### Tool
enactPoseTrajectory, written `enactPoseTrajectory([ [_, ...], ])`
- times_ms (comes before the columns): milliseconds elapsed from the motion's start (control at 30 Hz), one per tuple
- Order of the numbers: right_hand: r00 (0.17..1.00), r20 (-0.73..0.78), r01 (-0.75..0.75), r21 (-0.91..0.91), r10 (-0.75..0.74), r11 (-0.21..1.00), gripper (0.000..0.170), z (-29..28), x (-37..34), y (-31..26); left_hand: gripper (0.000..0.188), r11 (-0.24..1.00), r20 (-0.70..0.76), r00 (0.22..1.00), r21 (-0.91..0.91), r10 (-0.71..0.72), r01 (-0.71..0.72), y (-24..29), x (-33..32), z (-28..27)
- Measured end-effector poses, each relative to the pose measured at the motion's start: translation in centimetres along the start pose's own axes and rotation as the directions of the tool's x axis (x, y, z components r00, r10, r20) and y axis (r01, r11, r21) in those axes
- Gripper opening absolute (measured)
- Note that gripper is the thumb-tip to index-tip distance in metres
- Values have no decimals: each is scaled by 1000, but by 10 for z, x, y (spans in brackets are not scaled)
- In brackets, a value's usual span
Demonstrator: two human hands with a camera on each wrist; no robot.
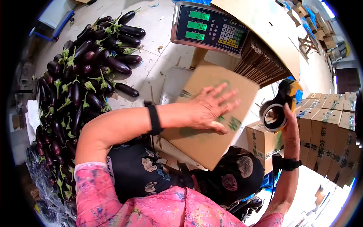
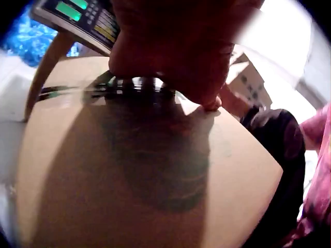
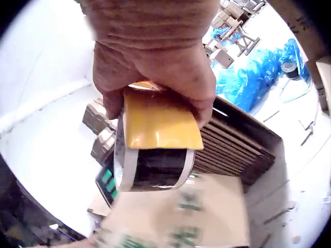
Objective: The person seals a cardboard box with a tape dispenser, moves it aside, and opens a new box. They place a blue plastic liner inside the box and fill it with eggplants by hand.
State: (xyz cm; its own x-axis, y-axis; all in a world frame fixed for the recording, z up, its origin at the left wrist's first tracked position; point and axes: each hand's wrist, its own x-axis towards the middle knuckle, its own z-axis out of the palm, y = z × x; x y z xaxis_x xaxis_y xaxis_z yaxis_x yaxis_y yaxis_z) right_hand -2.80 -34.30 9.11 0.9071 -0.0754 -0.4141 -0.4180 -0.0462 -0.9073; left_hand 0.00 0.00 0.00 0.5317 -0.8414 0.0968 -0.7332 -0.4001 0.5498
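Observation:
A cardboard box (image 1: 204,147) with green printing sits in front of the person, tilted in the head view. My left hand (image 1: 210,108) lies on its top with straight, spread fingers. In the left wrist view a strip of shiny tape (image 2: 72,92) runs across the box near that hand. My right hand (image 1: 290,126) grips a tape dispenser (image 1: 284,92) with a yellow part, held up right of the box. Its tape roll (image 1: 273,128) faces left. The right wrist view shows fingers wrapped over the yellow plate (image 3: 163,121), above the printed box (image 3: 217,206).
A large heap of eggplants (image 1: 83,72) covers the floor at left. Behind the box stands a scale display (image 1: 210,28), lit green. Flattened cartons (image 1: 261,60) are stacked beside it. Taped boxes (image 1: 325,128) stand in rows at right. Blue plastic (image 3: 248,77) lies beyond the cartons.

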Motion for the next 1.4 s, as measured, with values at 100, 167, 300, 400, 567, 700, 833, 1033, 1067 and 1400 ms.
enactPoseTrajectory([
  [100, 997, 8, 80, 110, -82, 991, 45, 37, 2, -22, 86, 983, 30, 983, -6, 182, -182, -2, 6, 26],
  [167, 989, 129, -61, -71, 70, 996, 50, 38, 24, -6, 83, 969, -24, 970, -42, 241, -242, -12, -4, 28],
  [300, 978, 134, -152, -73, 161, 986, 43, 89, 33, 32, 68, 927, -301, 885, -238, -355, 291, -72, -73, 11],
  [400, 960, 223, -127, -199, 171, 972, 52, 115, 25, 21, 64, 547, 2, 596, -396, -803, 738, -129, -163, 41],
  [567, 920, 380, 8, -249, 90, 968, 55, 185, 22, 5, 62, -395, 697, 492, -709, -522, 584, -94, -235, 77],
  [700, 880, 432, -161, -118, 197, 980, 56, 185, 44, 11, 57, -351, 599, 581, -798, -551, 489, -88, -236, 67],
  [833, 899, 393, -256, 110, 195, 960, 45, 164, 48, 26, 54, -221, 448, 586, -881, -676, 418, -98, -219, 46],
  [1033, 980, 115, -191, 304, 163, 933, 41, 59, -4, 6, 56, 172, 179, 622, -870, -763, 461, -137, -138, -85],
  [1067, 982, 67, -191, 303, 179, 934, 42, 55, -15, 7, 57, 212, 120, 630, -880, -768, 425, -131, -125, -88],
  [1400, 915, 291, -363, 291, 280, 885, 90, 52, -54, 21, 66, 4, 53, 631, -996, -774, 89, -71, -135, -39],
])
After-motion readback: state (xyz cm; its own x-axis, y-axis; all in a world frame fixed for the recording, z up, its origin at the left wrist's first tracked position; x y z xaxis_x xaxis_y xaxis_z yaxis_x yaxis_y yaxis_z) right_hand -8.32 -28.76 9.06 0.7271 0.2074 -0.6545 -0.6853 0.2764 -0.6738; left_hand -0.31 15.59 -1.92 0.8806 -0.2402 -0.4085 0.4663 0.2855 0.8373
